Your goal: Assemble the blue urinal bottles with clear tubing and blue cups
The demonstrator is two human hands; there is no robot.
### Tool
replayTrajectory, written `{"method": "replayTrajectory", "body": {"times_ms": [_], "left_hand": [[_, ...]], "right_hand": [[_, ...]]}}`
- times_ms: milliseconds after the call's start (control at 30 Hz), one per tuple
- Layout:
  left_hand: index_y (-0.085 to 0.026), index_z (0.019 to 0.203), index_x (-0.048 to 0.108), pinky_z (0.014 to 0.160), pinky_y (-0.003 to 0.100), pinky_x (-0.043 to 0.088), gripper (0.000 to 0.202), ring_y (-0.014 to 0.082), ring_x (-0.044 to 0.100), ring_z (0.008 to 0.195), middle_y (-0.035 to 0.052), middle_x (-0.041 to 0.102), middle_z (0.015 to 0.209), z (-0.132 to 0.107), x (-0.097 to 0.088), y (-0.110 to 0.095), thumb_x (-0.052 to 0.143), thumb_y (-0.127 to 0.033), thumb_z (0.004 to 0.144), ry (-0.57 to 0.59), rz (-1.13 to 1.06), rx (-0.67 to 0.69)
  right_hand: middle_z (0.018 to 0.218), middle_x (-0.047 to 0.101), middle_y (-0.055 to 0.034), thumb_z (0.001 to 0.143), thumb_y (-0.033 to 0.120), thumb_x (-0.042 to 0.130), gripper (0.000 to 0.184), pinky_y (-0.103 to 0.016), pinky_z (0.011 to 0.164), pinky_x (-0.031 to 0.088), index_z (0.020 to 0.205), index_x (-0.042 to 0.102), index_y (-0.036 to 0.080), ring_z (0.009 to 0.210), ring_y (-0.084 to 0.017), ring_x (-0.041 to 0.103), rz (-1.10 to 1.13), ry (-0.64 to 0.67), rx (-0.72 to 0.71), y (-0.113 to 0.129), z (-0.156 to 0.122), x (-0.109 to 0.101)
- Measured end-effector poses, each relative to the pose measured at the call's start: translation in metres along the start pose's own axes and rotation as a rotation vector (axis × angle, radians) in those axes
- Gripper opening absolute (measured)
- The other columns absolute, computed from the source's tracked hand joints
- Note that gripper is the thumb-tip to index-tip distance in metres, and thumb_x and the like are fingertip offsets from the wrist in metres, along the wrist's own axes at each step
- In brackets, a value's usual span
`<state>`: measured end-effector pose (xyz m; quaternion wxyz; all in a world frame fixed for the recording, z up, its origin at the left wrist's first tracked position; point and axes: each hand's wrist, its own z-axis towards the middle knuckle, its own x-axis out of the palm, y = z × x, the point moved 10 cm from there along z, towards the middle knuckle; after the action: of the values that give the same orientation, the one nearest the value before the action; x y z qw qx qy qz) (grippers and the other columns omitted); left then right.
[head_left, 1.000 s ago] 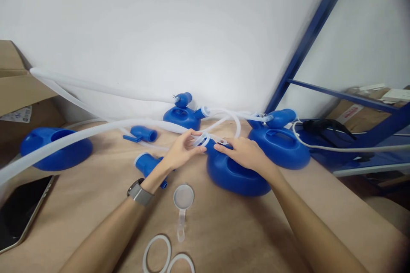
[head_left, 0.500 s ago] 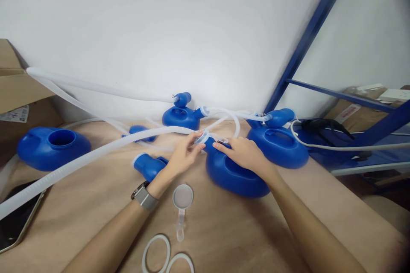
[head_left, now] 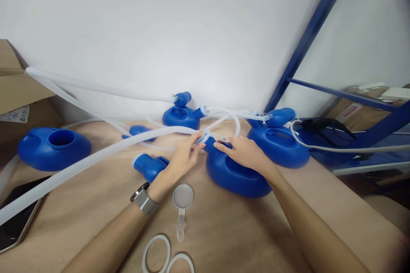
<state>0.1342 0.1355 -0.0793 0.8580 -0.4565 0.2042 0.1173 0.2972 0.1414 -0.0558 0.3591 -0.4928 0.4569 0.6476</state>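
Observation:
A blue plastic urinal bottle (head_left: 237,183) lies on the brown-covered table, its neck pointing up and left. My left hand (head_left: 184,153) is closed, thumb and fingers around the translucent cap (head_left: 203,137) at the bottle's mouth. From there a white corrugated hose (head_left: 96,159) runs down to the left edge. My right hand (head_left: 246,152) grips the bottle's top by the neck, thumb pressed on the blue plastic. A clear strap end shows beside its fingers. Just left of my left wrist rests a blue spout piece (head_left: 149,167) with a pale rim.
Nearby lie a clear lid with a strap (head_left: 183,196) and two white rings (head_left: 156,252). Other blue bottles (head_left: 277,147) stand behind and right; an open-necked one (head_left: 38,153) sits left. A phone (head_left: 19,217), a cardboard box (head_left: 25,91) and a blue metal rack (head_left: 307,38) flank the table.
Almost nothing differs. Both hands keep their places on the cap and bottle, and the hose has shifted very slightly at the left.

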Motion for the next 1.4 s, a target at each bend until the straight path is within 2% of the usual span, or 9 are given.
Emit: {"method": "replayTrajectory", "body": {"times_ms": [133,333,500,600,733,833,1000,1167,1400], "left_hand": [[-0.019,0.137,0.06,0.099,0.044,0.057,0.039,0.0259,0.073,0.103,0.0121,0.074,0.124,0.0,-0.002,-0.004,0.05,-0.032,0.101,-0.022,0.099,0.037],[-0.021,0.137,0.057,0.082,0.037,0.06,0.04,0.0223,0.073,0.084,0.0099,0.075,0.116,0.0,0.001,-0.008,0.053,-0.032,0.099,-0.014,0.156,0.021],[-0.02,0.149,0.051,0.081,0.038,0.058,0.068,0.0258,0.073,0.08,0.0088,0.077,0.101,0.002,0.003,-0.01,0.07,-0.048,0.09,-0.039,0.224,-0.065],[-0.021,0.151,0.052,0.081,0.04,0.057,0.069,0.0285,0.072,0.08,0.008,0.076,0.092,0.003,0.006,-0.013,0.068,-0.052,0.091,-0.04,0.305,-0.078],[-0.02,0.153,0.05,0.098,0.044,0.054,0.06,0.0315,0.069,0.111,0.014,0.073,0.124,0.001,0.01,-0.017,0.06,-0.042,0.098,-0.06,0.242,-0.037],[-0.019,0.153,0.049,0.113,0.047,0.045,0.058,0.0317,0.057,0.135,0.0159,0.062,0.146,0.0,0.012,-0.018,0.058,-0.038,0.099,-0.077,0.166,0.006],[-0.021,0.152,0.051,0.107,0.046,0.051,0.055,0.0309,0.064,0.127,0.013,0.072,0.128,0.0,0.014,-0.014,0.058,-0.037,0.099,-0.076,0.189,0.012],[-0.023,0.154,0.048,0.113,0.048,0.047,0.057,0.0317,0.057,0.137,0.0137,0.058,0.151,-0.002,0.015,-0.013,0.057,-0.038,0.1,-0.117,0.202,0.051],[-0.021,0.151,0.051,0.111,0.045,0.049,0.052,0.0307,0.058,0.137,0.0151,0.058,0.151,-0.003,0.017,-0.016,0.054,-0.035,0.101,-0.173,0.215,0.126]], "right_hand": [[0.084,0.077,-0.009,0.107,0.058,0.027,0.063,-0.03,0.071,0.044,0.087,0.073,0.02,0.084,-0.026,0.071,0.093,0.047,-0.006,-0.003,0.0,0.0],[0.091,0.077,-0.0112,0.109,0.051,0.011,0.072,-0.037,0.088,0.049,0.105,0.075,0.018,0.08,-0.024,0.07,0.186,0.051,0.007,-0.01,0.0,0.003],[0.074,0.073,-0.0101,0.107,0.059,0.012,0.076,-0.037,0.085,0.049,0.102,0.075,0.016,0.081,-0.026,0.071,0.212,0.063,0.04,-0.011,0.0,0.003],[0.071,0.071,-0.0094,0.108,0.053,0.012,0.074,-0.036,0.081,0.05,0.11,0.074,0.014,0.077,-0.026,0.07,0.208,0.092,0.02,-0.011,0.0,0.004],[0.083,0.074,-0.0141,0.109,0.037,0.021,0.058,-0.04,0.089,0.05,0.126,0.068,0.008,0.088,-0.03,0.07,0.038,0.097,-0.126,-0.003,-0.001,0.007],[0.084,0.074,-0.0131,0.109,0.041,0.018,0.06,-0.038,0.086,0.051,0.117,0.071,0.013,0.084,-0.028,0.071,0.068,0.089,-0.086,-0.009,-0.001,0.009],[0.082,0.074,-0.0116,0.108,0.05,0.017,0.065,-0.038,0.086,0.053,0.106,0.072,0.016,0.083,-0.027,0.071,0.126,0.048,-0.064,-0.009,-0.002,0.006],[0.073,0.071,-0.0099,0.108,0.055,0.012,0.072,-0.036,0.079,0.053,0.1,0.073,0.017,0.074,-0.026,0.069,0.127,0.047,-0.042,-0.011,-0.003,0.006],[0.099,0.074,-0.0185,0.108,0.038,0.015,0.063,-0.041,0.086,0.051,0.131,0.064,0.009,0.09,-0.03,0.067,-0.126,0.004,-0.289,0.0,-0.004,0.015]]}}
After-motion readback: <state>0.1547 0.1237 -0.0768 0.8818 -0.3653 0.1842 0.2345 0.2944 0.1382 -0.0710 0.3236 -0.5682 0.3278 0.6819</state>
